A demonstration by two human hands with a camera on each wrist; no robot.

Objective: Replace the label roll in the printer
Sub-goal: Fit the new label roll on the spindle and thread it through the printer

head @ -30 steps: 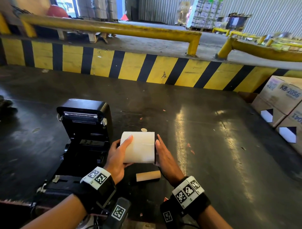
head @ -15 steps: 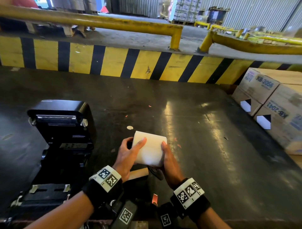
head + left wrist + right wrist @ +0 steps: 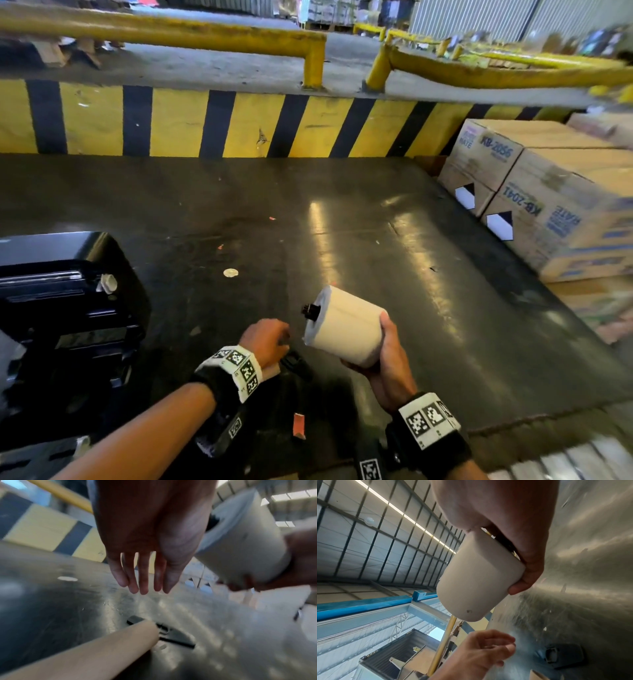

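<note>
Two hands in the head view, only one busy. The right hand [image 3: 387, 359] is wrapped around the white label roll [image 3: 346, 323], holding it tilted up off the dark floor [image 3: 342, 222], a black spindle end [image 3: 310, 311] poking out of its core. The left hand [image 3: 265, 342] hangs just beside the roll, holding nothing. The printer [image 3: 65, 308] sits at the left, cardboard boxes [image 3: 548, 205] off to the right.

Left wrist cam: fingers [image 3: 142, 577] straight and loose, empty, above a brown cardboard core [image 3: 102, 649] and a black plastic piece [image 3: 173, 634] lying on the floor.

Right wrist cam: thumb and fingers clamp the roll's far end; the left hand's fingers are loosely curled below it, apart from the roll.
</note>
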